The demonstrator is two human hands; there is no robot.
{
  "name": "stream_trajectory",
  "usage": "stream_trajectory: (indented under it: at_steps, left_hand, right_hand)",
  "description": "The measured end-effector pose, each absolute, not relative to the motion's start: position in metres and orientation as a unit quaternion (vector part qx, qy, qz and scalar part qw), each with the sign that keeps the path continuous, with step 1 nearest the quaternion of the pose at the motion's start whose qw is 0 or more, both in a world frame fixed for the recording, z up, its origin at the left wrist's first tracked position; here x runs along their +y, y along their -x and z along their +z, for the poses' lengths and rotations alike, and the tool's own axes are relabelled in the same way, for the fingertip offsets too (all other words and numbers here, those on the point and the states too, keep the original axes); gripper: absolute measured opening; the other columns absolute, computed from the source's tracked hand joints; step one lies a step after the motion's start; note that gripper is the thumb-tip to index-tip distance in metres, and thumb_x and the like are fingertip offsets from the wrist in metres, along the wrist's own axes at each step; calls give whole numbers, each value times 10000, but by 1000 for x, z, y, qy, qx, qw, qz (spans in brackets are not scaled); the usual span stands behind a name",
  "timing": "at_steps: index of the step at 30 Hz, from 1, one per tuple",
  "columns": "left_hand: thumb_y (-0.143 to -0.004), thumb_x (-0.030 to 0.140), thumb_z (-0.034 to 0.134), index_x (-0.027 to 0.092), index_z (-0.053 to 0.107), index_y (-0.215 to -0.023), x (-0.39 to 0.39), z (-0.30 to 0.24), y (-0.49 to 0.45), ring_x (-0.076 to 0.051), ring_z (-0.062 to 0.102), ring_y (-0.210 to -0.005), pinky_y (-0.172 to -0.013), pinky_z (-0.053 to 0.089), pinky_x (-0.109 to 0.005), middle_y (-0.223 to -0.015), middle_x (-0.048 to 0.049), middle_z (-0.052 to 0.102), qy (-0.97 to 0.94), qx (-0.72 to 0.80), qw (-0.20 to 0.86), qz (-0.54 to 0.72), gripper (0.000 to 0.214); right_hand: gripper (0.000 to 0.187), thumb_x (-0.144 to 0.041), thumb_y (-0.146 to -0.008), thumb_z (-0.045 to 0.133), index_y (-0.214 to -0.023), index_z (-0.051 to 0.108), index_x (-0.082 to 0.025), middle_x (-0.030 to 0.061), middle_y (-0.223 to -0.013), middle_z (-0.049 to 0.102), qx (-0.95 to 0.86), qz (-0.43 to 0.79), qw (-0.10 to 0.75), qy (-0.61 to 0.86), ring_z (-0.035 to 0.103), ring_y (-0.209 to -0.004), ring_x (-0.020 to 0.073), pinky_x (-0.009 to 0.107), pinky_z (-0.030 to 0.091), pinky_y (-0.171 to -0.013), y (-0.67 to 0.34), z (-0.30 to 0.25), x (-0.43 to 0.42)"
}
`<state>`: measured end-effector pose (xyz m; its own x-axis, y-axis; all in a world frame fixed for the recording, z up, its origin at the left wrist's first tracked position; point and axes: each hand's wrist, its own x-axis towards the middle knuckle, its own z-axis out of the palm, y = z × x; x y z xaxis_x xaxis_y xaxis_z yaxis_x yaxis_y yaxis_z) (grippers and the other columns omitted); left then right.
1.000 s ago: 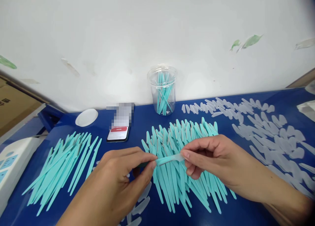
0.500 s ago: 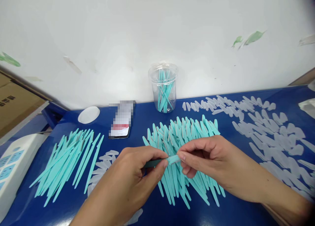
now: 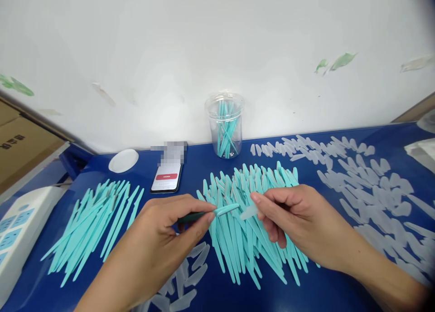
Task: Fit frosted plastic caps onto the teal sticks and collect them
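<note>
My left hand [image 3: 166, 232] pinches one teal plastic stick [image 3: 222, 210] by its handle, the blade end pointing right over the middle pile of teal sticks [image 3: 251, 216]. Just to its right, my right hand [image 3: 292, 212] pinches a small clear plastic cap [image 3: 249, 213], held a short gap away from the stick's tip. Both hands hover above the blue table [image 3: 340, 289]. A second pile of teal sticks [image 3: 91, 221] lies to the left. Loose clear caps [image 3: 370, 185] are spread over the right side of the table, and a few clear caps [image 3: 190, 271] lie under my left wrist.
A clear plastic cup [image 3: 224, 124] holding several teal sticks stands by the white wall. A phone [image 3: 166, 178] and a white round lid [image 3: 123, 160] lie at the back left. A white device [image 3: 16, 221] and a cardboard box [image 3: 20, 144] sit at the far left.
The clear cap and the teal stick were together between my hands; now they are apart, the cap in my right hand, the bare stick in my left.
</note>
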<state>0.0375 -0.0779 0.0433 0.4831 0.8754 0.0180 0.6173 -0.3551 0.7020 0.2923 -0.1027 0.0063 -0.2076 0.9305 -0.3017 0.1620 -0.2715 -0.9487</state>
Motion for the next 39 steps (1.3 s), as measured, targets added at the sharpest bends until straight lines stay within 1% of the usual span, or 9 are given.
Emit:
stream_trajectory:
  at_steps: [3,7,15,18,23,27,30,33,39]
  left_hand:
    - [-1018,264,660,293,821,-989,-81,44,-38,-97,604,-589,-491,422,-181,-767,37,727,-816,450,290,217,167]
    - [-1037,286,633,280,822,-981,-85,45,-38,-102,597,-562,-461,403,-190,-726,28,708,-824,448,296,181,198]
    - [-1038,293,635,277,803,-951,-85,44,-40,-93,609,-574,-485,409,-189,-742,36,715,-822,448,299,184,190]
    - [-1038,290,634,280,797,-939,-85,44,-40,-87,586,-549,-483,399,-193,-703,49,694,-822,447,303,180,191]
    - [-1037,310,636,294,801,-965,-84,44,-39,-92,614,-575,-494,412,-195,-734,51,714,-818,457,302,176,180]
    - [-1032,287,636,284,811,-951,-87,43,-45,-84,577,-538,-466,387,-192,-695,53,695,-815,450,319,176,193]
    - [-1028,272,634,291,833,-991,-90,41,-52,-90,565,-540,-451,369,-196,-668,55,679,-806,446,337,193,204]
    - [-1023,259,635,306,847,-1043,-92,41,-58,-91,568,-558,-473,378,-200,-679,58,690,-798,458,343,190,218]
    - [-1036,260,619,335,835,-1086,-91,39,-60,-82,564,-579,-563,419,-212,-713,81,715,-800,462,347,161,234]
  right_hand:
    - [473,-571,-982,684,-661,634,-227,-16,-559,600,-524,575,334,533,596,-510,126,237,517,-495,-292,3,-104]
    - [465,-546,-1010,661,-672,640,-227,-13,-579,635,-558,547,338,525,620,-524,129,246,526,-520,-292,0,-103]
    - [501,-573,-1040,591,-676,628,-231,-14,-570,624,-577,533,323,528,629,-521,132,255,527,-523,-291,1,-104]
    - [484,-556,-1032,612,-672,632,-233,-20,-561,625,-577,533,323,527,622,-511,128,252,519,-522,-290,2,-104]
    - [459,-525,-1017,648,-662,634,-235,-23,-553,620,-569,540,326,527,616,-510,128,246,512,-518,-290,3,-104]
    - [463,-526,-1018,645,-661,633,-232,-23,-551,611,-568,542,327,526,605,-499,125,241,501,-499,-288,3,-106]
    - [494,-530,-1034,614,-648,615,-224,-22,-547,591,-580,539,319,522,598,-493,119,233,490,-496,-284,2,-108]
    - [522,-535,-1045,590,-632,596,-215,-23,-529,576,-593,528,318,518,593,-484,113,223,481,-497,-279,-1,-108]
    - [506,-497,-1023,637,-613,574,-208,-33,-516,570,-582,538,321,519,576,-460,101,213,447,-482,-277,-5,-106]
